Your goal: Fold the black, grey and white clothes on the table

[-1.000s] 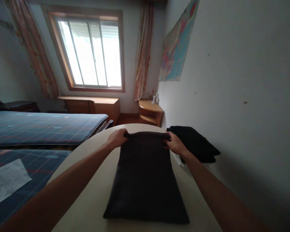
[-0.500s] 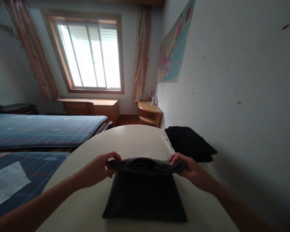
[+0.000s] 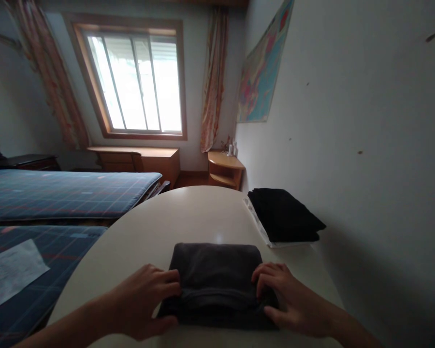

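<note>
A dark grey folded shirt point(image 3: 217, 268) lies as a compact bundle on the cream table in front of me. A curved band like a neckline shows near its front edge. My left hand point(image 3: 145, 299) is at the shirt's left side, fingers bent over the edge and thumb low at the front corner. On the opposite side, my right hand point(image 3: 290, 299) has its curled fingers on the right edge, with the thumb by the front right corner. Both hands grip the sides of the cloth.
A stack of black folded clothes point(image 3: 284, 215) lies on a white plastic bag point(image 3: 257, 222) at the table's right, near the wall. The round-ended table point(image 3: 137, 241) borders plaid mattresses point(image 3: 68, 195) on the left. A paper sheet point(image 3: 14, 270) rests on the nearer mattress.
The raised upper part of the shirt has come down toward me onto the lower part, making a shorter bundle. Both hands have moved lower and nearer.
</note>
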Tool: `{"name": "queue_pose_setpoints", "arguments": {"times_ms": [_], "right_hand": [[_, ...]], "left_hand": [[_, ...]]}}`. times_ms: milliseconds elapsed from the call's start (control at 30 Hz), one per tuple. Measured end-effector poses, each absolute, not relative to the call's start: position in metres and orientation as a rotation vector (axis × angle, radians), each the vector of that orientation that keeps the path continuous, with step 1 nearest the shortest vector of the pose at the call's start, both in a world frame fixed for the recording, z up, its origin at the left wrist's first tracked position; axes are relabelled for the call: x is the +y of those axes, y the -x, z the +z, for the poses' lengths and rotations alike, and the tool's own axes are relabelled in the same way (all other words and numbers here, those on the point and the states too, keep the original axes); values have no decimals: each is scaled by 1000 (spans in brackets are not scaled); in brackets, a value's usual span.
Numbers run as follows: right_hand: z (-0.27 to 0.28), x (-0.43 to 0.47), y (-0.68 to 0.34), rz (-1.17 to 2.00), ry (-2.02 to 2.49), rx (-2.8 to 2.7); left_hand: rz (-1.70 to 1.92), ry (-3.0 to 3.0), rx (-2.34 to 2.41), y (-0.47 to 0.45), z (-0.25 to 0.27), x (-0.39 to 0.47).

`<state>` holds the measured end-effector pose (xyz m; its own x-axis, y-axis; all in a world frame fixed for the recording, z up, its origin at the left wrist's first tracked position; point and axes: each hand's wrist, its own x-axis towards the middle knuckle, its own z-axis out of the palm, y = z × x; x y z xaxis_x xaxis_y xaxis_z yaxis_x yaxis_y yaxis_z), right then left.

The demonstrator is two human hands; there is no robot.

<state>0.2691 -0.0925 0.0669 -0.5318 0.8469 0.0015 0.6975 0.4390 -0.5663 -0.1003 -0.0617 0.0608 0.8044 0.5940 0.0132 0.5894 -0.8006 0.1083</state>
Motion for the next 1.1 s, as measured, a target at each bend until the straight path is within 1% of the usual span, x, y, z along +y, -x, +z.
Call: {"name": "queue_pose_setpoints", "arguments": {"times_ms": [100, 167, 233, 300, 333, 433, 533, 733, 900, 1100], "right_hand": [[84, -82, -251, 558, 1390, -2459], [88, -68, -232, 412, 1426, -2393], [83, -54, -211, 302, 1432, -2305], [68, -44, -192, 197, 1465, -2252], [59, -42, -185, 167, 1511, -2247], [29, -45, -175, 235, 1632, -2318], [12, -54, -177, 280, 1668, -2362], [10, -55, -181, 216, 1756, -2293], [5, -57, -190, 174, 1878, -2179], [5, -63, -195, 168, 1949, -2159]], "left_hand": [[209, -2904, 983, 78, 70, -53], [452, -2882, 1064, 56, 73, -42], [735, -2750, 1140, 32, 69, -33], [845, -2645, 1218, 15, 55, -28], [823, -2616, 1279, 9, 46, -29], [538, -2646, 1323, 7, 16, -35], [397, -2646, 1371, 13, 1, -42], [353, -2599, 1477, 14, 3, -41], [387, -2533, 1668, 20, -9, -34], [491, -2600, 1642, 23, -15, -36]]}}
